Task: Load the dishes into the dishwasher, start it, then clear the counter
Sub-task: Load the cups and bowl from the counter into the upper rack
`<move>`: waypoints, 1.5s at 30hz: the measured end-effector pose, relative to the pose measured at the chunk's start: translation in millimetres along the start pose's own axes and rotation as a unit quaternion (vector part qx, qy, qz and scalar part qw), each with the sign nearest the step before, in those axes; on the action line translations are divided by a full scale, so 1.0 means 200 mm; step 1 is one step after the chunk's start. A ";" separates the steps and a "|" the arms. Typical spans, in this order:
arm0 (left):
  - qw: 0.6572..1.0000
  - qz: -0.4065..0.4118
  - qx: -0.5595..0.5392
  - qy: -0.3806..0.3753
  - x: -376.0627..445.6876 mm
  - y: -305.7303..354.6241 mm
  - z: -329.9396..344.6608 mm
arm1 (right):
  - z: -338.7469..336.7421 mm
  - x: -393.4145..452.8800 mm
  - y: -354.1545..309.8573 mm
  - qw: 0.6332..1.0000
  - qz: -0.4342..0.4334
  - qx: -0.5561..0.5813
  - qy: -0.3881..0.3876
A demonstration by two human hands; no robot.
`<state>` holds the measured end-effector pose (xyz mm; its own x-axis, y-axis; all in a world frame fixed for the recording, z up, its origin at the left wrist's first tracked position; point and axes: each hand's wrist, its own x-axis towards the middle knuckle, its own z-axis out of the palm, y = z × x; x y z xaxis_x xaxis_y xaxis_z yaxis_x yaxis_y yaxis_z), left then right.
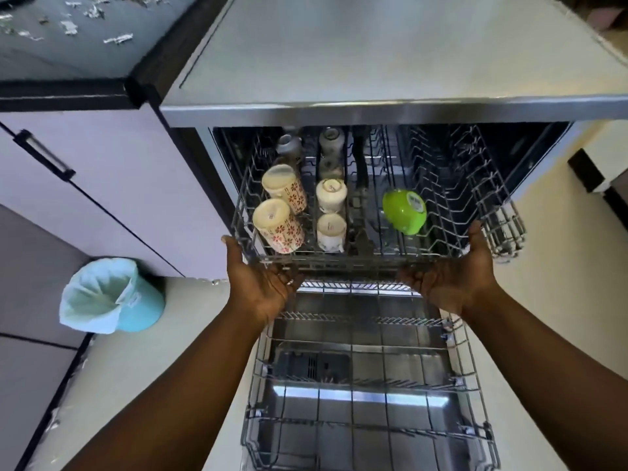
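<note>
From the head camera we saw the open dishwasher (373, 112) under a pale grey countertop (390, 49), with its grey wire upper rack (452, 212) drawn partly out toward us. Our left hand (261, 283) lay palm up at the near left corner of that rack, fingers reaching under its front rail and thumb raised beside the left edge. Our right hand (455, 277) mirrored it at the near right, palm up, fingers under the rail and thumb against the right side. Neither hand curled fully round the wire, as far as we could tell.

On the left of the rack lay two cream mugs with red flower prints (282, 212), tipped on their sides. Just right of them stood two small white cups (331, 212) upside down, with more cups blurred farther back. Right of centre a bright green plastic bowl (404, 207) leaned among the tines.

Below and nearer us, the grey wire lower rack (367, 379) sat pulled out. On the floor to the left stood a turquoise bin with a pale liner (112, 294), near lilac cabinet doors (102, 185).
</note>
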<state>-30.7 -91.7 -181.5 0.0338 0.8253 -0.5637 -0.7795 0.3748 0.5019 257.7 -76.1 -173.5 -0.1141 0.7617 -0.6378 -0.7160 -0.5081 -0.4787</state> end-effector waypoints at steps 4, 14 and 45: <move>0.997 0.062 0.037 -0.013 0.19 0.02 -0.04 | -0.02 0.16 -0.01 0.998 -0.040 0.001 -0.039; 0.956 0.115 0.259 -0.080 0.51 0.16 0.13 | 0.03 0.50 -0.09 0.989 -0.125 -0.070 -0.043; 0.404 0.170 0.892 -0.114 -1.25 -0.12 -0.27 | 0.01 -1.37 0.84 0.436 -0.134 -0.886 0.085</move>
<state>-53.6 -329.6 -88.4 0.3300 0.8981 -0.2906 0.9197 -0.2366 0.3134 167.6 -370.3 -78.2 -0.0291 0.9250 -0.3788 0.9850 -0.0380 -0.1685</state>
